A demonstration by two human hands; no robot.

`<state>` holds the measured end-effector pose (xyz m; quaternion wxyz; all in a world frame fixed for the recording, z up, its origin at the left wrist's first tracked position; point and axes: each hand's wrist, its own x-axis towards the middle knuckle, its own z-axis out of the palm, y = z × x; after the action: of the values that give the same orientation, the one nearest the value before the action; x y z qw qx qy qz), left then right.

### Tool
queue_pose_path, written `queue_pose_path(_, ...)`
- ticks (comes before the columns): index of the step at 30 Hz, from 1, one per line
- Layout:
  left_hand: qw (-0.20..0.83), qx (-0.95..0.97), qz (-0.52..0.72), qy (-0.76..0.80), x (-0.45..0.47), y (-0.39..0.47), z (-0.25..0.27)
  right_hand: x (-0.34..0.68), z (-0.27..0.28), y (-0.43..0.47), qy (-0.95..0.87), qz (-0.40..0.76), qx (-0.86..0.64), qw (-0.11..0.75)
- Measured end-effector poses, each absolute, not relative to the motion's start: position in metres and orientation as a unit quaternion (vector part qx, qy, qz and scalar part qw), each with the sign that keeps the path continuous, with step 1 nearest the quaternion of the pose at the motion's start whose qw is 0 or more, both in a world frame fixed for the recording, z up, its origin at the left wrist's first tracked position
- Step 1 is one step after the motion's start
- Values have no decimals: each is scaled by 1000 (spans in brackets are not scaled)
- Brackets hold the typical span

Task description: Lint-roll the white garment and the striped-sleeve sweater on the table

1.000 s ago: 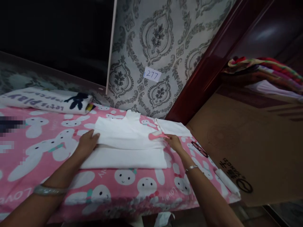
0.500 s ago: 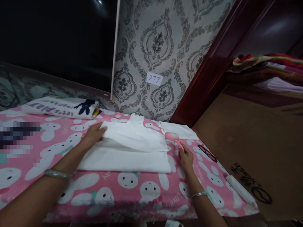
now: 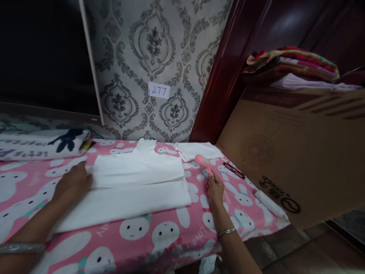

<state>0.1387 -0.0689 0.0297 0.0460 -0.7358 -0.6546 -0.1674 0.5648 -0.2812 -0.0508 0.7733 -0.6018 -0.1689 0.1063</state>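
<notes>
A white high-necked top [image 3: 139, 169] lies folded on the pink bunny-print cloth, its collar toward the wall and a crease running across its middle. My left hand [image 3: 75, 180], somewhat blurred, rests at the top's left edge with the thumb a little apart from the fingers. A pink lint roller [image 3: 203, 161] is in my right hand [image 3: 215, 188], gripped by its handle, with its head raised to the right of the top. Behind the roller head lies another folded white cloth [image 3: 203, 150].
Dark-framed glasses [image 3: 234, 170] and a rolled white cloth [image 3: 272, 205] lie along the right edge of the bunny-print cloth [image 3: 196, 220]. A lettered white folded fabric [image 3: 42, 146] sits at the back left, below a screen [image 3: 42, 57]. A large cardboard box [image 3: 299, 152] stands at right.
The view has swung to the right. My left hand has moved off the top's upper layer to its left edge, and the lifted fold now lies flatter. The lint roller stays in my right hand.
</notes>
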Motion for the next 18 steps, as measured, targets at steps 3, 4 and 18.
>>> queue_pose_path(3,86,-825,-110,-548,181,-76,32,566,-52,-280,-171,116,-601,772)
queue_pose_path(4,54,-863,-99,-492,203,-79,31,565,-52,-280,-166,118,-601,773)
queue_pose_path(18,-116,-960,-16,-254,416,-117,-16,558,-43,-283,-169,151,-600,767)
